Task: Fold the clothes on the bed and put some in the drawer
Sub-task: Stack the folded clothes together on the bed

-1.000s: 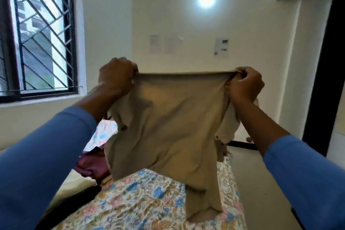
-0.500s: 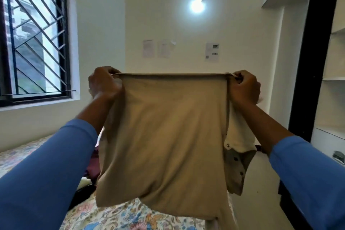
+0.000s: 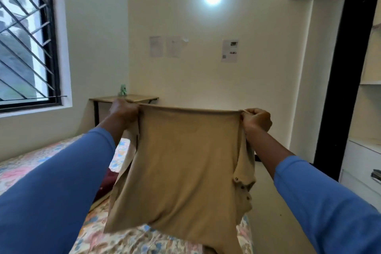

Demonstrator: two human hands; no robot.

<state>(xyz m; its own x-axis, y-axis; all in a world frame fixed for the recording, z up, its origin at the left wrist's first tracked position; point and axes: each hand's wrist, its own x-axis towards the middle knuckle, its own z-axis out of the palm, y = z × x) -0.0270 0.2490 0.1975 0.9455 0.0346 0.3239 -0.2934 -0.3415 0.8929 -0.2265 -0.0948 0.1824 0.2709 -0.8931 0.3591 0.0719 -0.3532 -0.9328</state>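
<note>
- Now: tan shirt [image 3: 181, 171] is held up in the air over the bed [image 3: 144, 241], near its right edge. Whether the lower hem touches the floral sheet, I cannot tell.
- Left hand [image 3: 123, 110] has its fingers curled round the bunched top-left corner. Right hand [image 3: 256, 119] is a closed fist pinching the top-right corner.
- Key relation: the top edge runs taut and level from hand to hand, side to side. The shirt's long axis hangs straight down below both hands, and neither hand is nearer to it.
- A buttoned strip is turned behind on the right-hand side.
- Judgement: fold is part done. The sheet lies below and a little left, so lowering the shirt flat favours the left arm's side.
- Maroon garment [image 3: 107, 181] lies on the bed, partly hidden behind the shirt, unfolded.
- White drawer unit [image 3: 358, 163] stands off the bed's right edge, well apart, beyond the right arm.
</note>
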